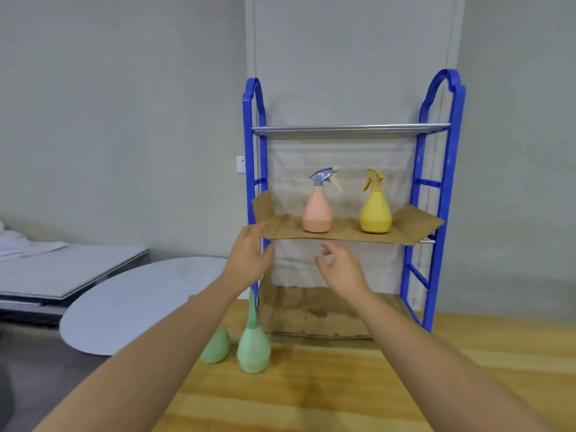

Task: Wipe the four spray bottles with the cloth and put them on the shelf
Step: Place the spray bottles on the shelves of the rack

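Note:
A pink spray bottle (pixel 317 210) and a yellow spray bottle (pixel 375 210) stand upright on the cardboard-lined middle level of a blue shelf (pixel 438 188). Two green spray bottles stand on the wooden table left of the shelf's foot: one (pixel 253 347) in full view, the other (pixel 215 346) partly hidden behind my left forearm. My left hand (pixel 249 254) hovers with fingers spread at the left front edge of the cardboard. My right hand (pixel 341 266) hangs open just below the middle level's front edge. Both hold nothing. No cloth is in view.
The shelf has a metal top level (pixel 349 129) and a cardboard-lined bottom level (pixel 314 313). The wooden table (pixel 343 394) runs toward me. At the left lie a round pale board (pixel 134 304) and flat grey panels (pixel 62 269).

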Demonstrator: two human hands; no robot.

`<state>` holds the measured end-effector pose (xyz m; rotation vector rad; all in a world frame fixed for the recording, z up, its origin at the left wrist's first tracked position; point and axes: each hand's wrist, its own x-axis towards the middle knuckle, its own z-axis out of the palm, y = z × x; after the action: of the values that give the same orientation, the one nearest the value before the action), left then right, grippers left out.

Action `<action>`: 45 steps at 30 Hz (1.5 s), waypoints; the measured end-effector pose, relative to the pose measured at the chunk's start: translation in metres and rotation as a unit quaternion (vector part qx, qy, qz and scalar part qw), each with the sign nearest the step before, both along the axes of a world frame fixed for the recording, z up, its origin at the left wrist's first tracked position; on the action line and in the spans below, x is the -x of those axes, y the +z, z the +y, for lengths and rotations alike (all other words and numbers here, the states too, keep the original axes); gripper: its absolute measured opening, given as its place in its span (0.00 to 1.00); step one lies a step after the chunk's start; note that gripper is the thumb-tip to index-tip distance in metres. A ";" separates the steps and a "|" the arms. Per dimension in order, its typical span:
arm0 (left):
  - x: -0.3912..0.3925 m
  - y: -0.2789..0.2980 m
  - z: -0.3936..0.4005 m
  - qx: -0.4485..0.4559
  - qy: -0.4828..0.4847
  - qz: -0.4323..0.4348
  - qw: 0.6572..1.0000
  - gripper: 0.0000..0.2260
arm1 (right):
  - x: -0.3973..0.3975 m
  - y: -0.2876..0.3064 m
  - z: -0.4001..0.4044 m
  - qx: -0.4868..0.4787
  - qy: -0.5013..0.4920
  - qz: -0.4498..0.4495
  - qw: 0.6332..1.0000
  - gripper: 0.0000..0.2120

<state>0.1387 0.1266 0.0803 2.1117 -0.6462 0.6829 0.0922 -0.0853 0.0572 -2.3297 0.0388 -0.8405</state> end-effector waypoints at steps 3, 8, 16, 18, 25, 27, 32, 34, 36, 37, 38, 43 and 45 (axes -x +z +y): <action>0.004 -0.042 0.039 0.041 0.048 0.032 0.997 0.20 | -0.007 -0.048 0.044 -0.019 0.051 0.047 0.997 0.17; 0.006 -0.119 0.107 0.144 0.152 0.068 0.975 0.15 | -0.022 -0.132 0.099 -0.048 0.148 0.208 0.966 0.34; -0.015 -0.229 0.150 0.097 0.178 0.310 0.929 0.30 | -0.044 -0.198 0.118 -0.070 0.133 0.237 0.960 0.40; -0.027 -0.237 0.149 0.081 0.150 0.350 0.921 0.39 | -0.050 -0.204 0.116 -0.078 0.139 0.240 0.958 0.40; -0.058 -0.242 0.129 0.073 0.094 0.371 0.921 0.41 | -0.058 -0.210 0.111 0.005 0.110 0.214 0.971 0.41; -0.061 -0.238 0.125 0.078 0.090 0.357 0.927 0.36 | -0.058 -0.211 0.112 0.037 0.089 0.213 0.972 0.42; -0.046 -0.231 0.112 0.030 0.126 0.332 0.934 0.39 | -0.045 -0.207 0.115 0.038 0.094 0.253 0.962 0.49; -0.037 -0.234 0.109 0.024 0.144 0.335 0.931 0.42 | -0.035 -0.206 0.115 0.012 0.124 0.281 0.952 0.47; -0.025 -0.234 0.107 0.022 0.147 0.329 0.933 0.41 | -0.025 -0.205 0.114 -0.003 0.141 0.287 0.948 0.43; -0.018 -0.232 0.106 0.026 0.148 0.324 0.934 0.41 | -0.019 -0.204 0.112 -0.009 0.139 0.284 0.949 0.42; -0.013 -0.231 0.105 0.029 0.150 0.319 0.936 0.41 | -0.014 -0.203 0.111 -0.019 0.133 0.278 0.951 0.42; 0.009 -0.209 0.095 0.007 0.122 0.304 0.945 0.38 | 0.010 -0.193 0.093 -0.044 0.088 0.230 0.968 0.41; 0.015 -0.199 0.083 -0.011 0.110 0.292 0.950 0.39 | 0.019 -0.185 0.076 -0.039 0.055 0.208 0.976 0.39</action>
<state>0.1237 0.2093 -0.1183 2.2720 -0.0916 0.1363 0.0735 -0.0088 -0.1274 -2.3702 0.1186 -0.2809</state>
